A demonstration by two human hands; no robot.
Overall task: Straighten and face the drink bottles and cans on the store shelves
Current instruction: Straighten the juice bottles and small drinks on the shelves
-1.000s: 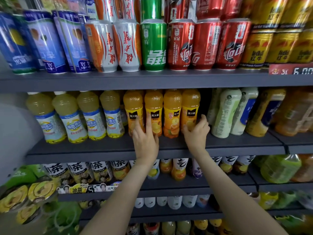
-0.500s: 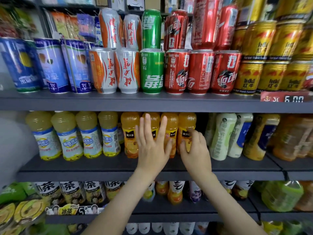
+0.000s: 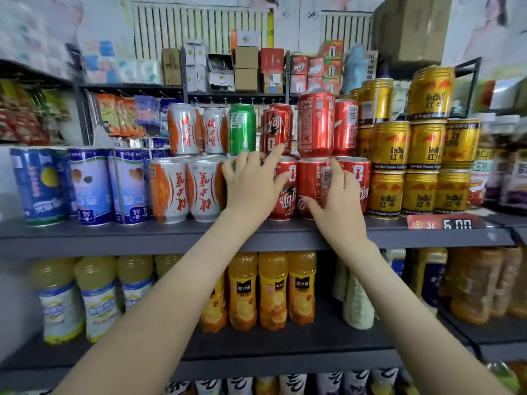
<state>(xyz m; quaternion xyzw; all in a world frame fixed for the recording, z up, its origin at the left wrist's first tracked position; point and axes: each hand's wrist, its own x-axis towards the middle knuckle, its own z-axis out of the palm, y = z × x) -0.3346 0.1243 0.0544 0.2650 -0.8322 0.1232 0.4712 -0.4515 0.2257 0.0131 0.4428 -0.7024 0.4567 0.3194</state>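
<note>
Head view: barcode-out cola can [image 3: 313,181], lower tier of the can shelf [image 3: 142,238].
Upright, axis vertical, label facing rearward. Right hand [image 3: 340,206] nearer, spread across its front, thumb left, fingers right. Left hand [image 3: 252,189] spread alongside, touching neighbouring cola can [image 3: 289,195].

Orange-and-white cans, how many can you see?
4. The bottom left can and bottom right can stand on the shelf beside the left hand. The top left can and top right can sit stacked on them. More may hide behind.
</note>
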